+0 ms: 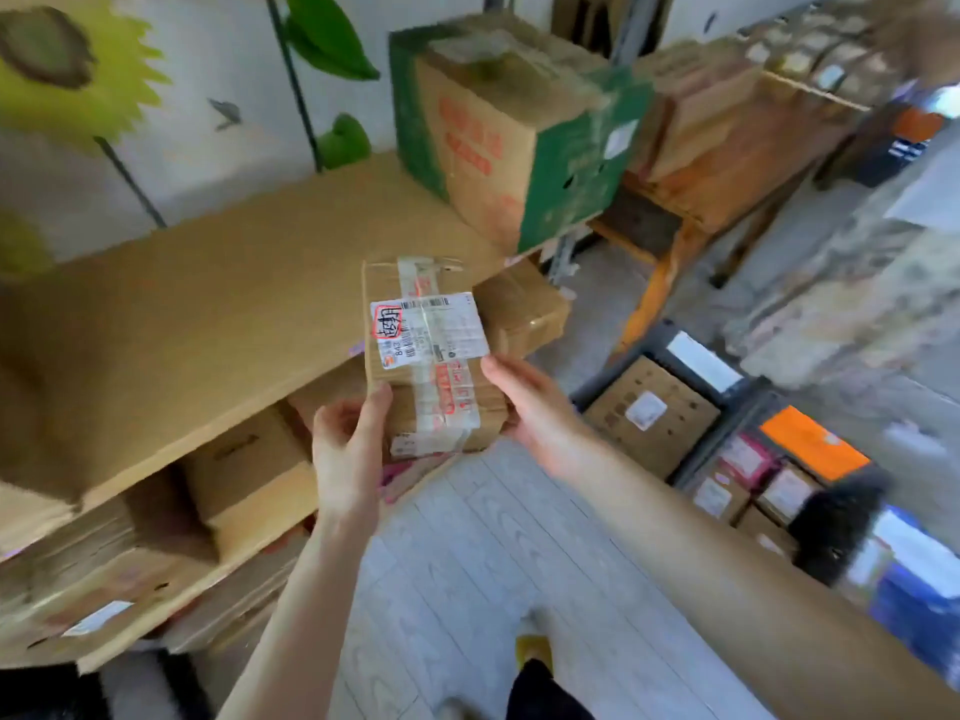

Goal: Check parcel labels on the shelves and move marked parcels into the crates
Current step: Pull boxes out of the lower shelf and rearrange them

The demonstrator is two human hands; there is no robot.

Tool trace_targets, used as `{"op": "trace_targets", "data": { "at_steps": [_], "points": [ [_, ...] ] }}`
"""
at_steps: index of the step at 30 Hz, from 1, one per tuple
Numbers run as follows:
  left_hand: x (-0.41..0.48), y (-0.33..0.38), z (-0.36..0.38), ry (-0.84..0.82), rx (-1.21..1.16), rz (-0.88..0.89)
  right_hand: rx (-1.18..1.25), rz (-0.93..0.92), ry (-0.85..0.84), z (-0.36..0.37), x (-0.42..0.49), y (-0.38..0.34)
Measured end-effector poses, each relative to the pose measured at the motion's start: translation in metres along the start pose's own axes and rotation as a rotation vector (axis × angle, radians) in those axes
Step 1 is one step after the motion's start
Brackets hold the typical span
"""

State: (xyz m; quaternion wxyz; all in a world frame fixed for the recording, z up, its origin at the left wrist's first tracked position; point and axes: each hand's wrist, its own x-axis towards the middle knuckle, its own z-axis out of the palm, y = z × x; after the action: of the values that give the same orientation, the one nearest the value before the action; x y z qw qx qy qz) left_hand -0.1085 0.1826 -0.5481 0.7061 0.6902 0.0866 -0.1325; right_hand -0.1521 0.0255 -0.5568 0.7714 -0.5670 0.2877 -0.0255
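A small brown cardboard parcel (415, 387) wrapped in clear and red-printed tape is held in front of me, label side up. Its white label (431, 330) carries barcodes and a red-outlined handwritten mark at the left corner. My left hand (348, 449) grips the parcel's lower left edge, thumb on top. My right hand (524, 402) holds its right side from below. On the floor to the right sits a dark crate (727, 387) with a labelled brown box (649, 413) inside, and beside it a second crate (696, 470) with several small parcels.
A cardboard-topped shelf (208, 324) runs along the left, with boxes stored beneath (249, 475). A large green and brown carton (509, 127) stands on its far end. A wooden bench (727, 168) with cartons is behind. Pale plank floor (467, 563) lies under my arms.
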Motion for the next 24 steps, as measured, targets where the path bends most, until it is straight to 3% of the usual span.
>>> {"op": "trace_targets", "data": {
  "at_steps": [4, 9, 17, 24],
  "points": [
    [-0.032, -0.039, 0.085, -0.193, 0.080, -0.086, 0.023, 0.048, 0.227, -0.103, -0.031, 0.018],
    [-0.067, -0.086, 0.207, -0.431, 0.249, -0.144, 0.189, 0.098, 0.377, -0.236, -0.061, 0.039],
    [-0.128, -0.181, 0.383, -0.584, 0.412, -0.321, 0.372, 0.234, 0.513, -0.423, -0.083, 0.075],
    [-0.149, -0.270, 0.487, -0.757, 0.665, -0.428, 0.451, 0.358, 0.669, -0.536, -0.073, 0.122]
  ]
}}
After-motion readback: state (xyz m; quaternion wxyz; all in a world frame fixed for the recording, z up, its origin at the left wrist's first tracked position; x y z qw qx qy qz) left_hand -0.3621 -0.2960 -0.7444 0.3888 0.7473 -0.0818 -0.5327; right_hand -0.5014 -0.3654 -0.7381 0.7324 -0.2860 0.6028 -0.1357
